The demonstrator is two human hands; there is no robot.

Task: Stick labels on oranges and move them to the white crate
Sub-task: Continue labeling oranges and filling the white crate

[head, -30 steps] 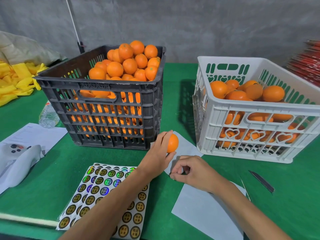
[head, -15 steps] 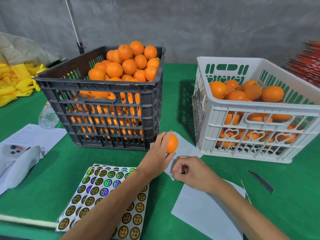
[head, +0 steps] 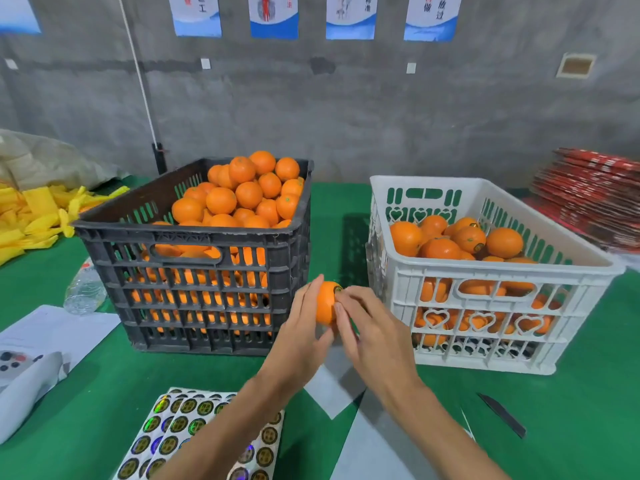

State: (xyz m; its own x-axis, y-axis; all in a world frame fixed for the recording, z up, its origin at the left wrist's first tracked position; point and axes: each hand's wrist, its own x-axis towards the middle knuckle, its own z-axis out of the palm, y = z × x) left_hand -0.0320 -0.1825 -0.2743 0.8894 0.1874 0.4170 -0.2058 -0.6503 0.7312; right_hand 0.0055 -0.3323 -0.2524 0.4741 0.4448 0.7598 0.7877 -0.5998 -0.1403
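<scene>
My left hand (head: 300,336) holds an orange (head: 325,303) in the air between the two crates. My right hand (head: 372,336) rests its fingertips against the orange, right by a round gold label (head: 337,289) stuck near the fruit's top. The black crate (head: 194,278) on the left is heaped with oranges. To the right, the white crate (head: 485,306) holds several oranges, some with labels showing. Sheets of round labels (head: 180,427) lie on the green table under my left forearm.
White backing papers (head: 367,448) lie under my right forearm. A dark knife blade (head: 502,415) lies on the table at the right. A plastic bottle (head: 85,289) and papers sit at the left, yellow bags (head: 38,216) beyond. Red flat boxes (head: 595,199) are stacked at far right.
My right hand rose from the backing paper to the orange, where a label now sits. My left hand lifted the orange higher. The camera tilted up.
</scene>
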